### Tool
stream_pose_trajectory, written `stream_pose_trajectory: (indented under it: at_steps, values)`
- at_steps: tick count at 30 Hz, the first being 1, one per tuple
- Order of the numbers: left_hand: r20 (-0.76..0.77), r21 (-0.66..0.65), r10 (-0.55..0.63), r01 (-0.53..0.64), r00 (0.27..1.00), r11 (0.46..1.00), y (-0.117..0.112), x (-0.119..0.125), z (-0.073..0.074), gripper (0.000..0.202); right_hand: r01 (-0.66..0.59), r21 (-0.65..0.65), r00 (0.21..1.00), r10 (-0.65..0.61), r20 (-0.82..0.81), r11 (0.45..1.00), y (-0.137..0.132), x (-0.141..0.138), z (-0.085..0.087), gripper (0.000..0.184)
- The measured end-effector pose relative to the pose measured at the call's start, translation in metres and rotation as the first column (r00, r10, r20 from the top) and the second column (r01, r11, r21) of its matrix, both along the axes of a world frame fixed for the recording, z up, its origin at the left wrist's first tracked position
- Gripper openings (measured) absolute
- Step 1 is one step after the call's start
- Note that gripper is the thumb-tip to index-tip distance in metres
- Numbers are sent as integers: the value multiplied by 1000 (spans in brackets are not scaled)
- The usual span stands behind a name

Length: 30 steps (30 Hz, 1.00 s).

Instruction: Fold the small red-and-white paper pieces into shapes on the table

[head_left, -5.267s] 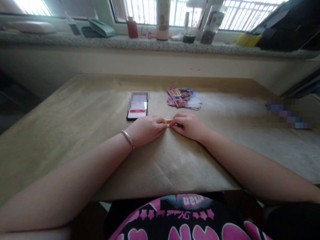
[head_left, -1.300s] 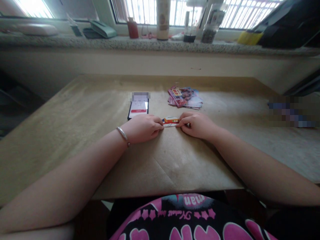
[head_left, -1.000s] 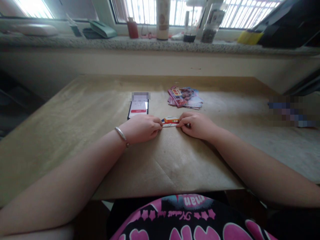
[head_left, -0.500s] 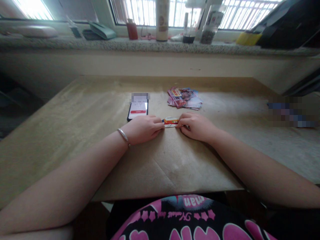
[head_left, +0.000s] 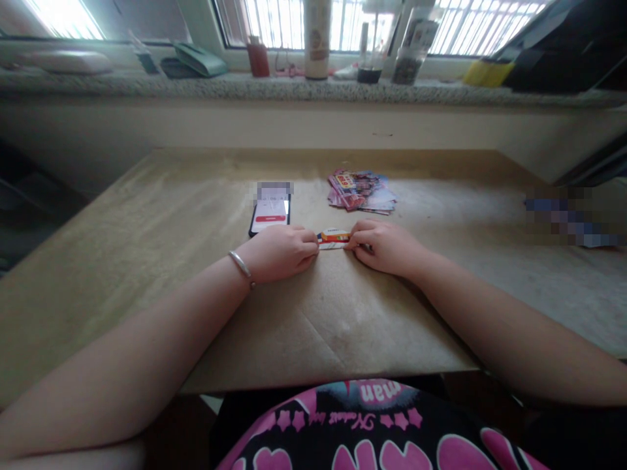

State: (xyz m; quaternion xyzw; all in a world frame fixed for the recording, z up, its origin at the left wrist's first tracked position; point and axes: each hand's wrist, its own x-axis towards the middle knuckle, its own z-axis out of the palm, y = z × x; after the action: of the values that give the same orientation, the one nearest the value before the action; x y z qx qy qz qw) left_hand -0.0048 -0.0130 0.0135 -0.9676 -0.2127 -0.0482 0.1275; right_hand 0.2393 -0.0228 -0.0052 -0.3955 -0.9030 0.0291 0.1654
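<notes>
A small folded piece of printed paper (head_left: 335,237), orange, red and white, lies on the table between my two hands. My left hand (head_left: 289,251) has its fingers closed on the paper's left end, and a silver bangle circles that wrist. At the right end, my right hand (head_left: 385,247) pinches the paper between thumb and fingers. The fingers cover both ends of the paper. Just beyond my left hand is a phone (head_left: 271,212) with its screen lit, its near edge partly behind the hand.
A loose pile of printed paper sheets (head_left: 361,191) lies beyond my right hand. Something blurred and bluish (head_left: 568,219) is at the table's right side. Bottles, including a red bottle (head_left: 258,57), and other items line the stone windowsill (head_left: 289,89) behind the table (head_left: 147,261).
My left fingers have shifted very slightly left along the paper's near edge. My right hand, the phone and the pile look the same.
</notes>
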Motion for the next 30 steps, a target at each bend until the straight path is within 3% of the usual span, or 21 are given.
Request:
stream_pose_trajectory:
  at_steps: [9, 16, 23, 30]
  values:
    - [-28, 15, 84, -83, 996, 996, -5, 7, 2, 22, 7, 5, 1000, -7, 0, 1000, 0, -1, 0, 20]
    - [18, 58, -14, 13, 1000, 998, 0, 6, -5, 29, -1, 13, 1000, 1, 4, 1000, -1, -1, 0, 20]
    - [18, 60, 100, -101, 995, 993, -5, 15, -7, 21, -15, 98, 999, 11, 35, 995, -1, -7, 3, 18]
    - [112, 24, 2, -4, 994, 1000, 6, 7, -15, 26, -39, 144, 999, 39, 7, 989, 1, -10, -1, 16]
